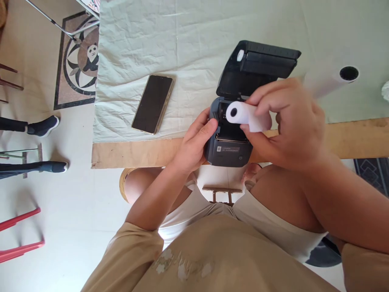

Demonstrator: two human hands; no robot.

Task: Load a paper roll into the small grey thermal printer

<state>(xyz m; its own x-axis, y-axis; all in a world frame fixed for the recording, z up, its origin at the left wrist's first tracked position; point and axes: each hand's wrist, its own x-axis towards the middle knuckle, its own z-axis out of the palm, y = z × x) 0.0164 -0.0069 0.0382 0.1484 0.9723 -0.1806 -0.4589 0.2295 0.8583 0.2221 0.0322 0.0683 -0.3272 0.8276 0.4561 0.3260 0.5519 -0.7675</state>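
My left hand [199,140] grips the left side of a small dark label printer [231,152], its thumb on the upper edge. The printer's lid [258,67] stands swung open, showing the black compartment inside. Between the thumb and fingers of my right hand [291,121] is a small white paper roll [243,115] with a dark core hole. The roll is over the open compartment, with a short flap of paper hanging loose. Whether it touches the printer's inside I cannot tell.
A smartphone [153,104] lies left of the printer on the pale green tablecloth [194,36]. To the right is a larger white roll [334,81] with a dark hollow end. The table's bare wooden edge [136,154] runs in front of me. Another person's shoes [45,125] and red stool legs [22,251] are at left.
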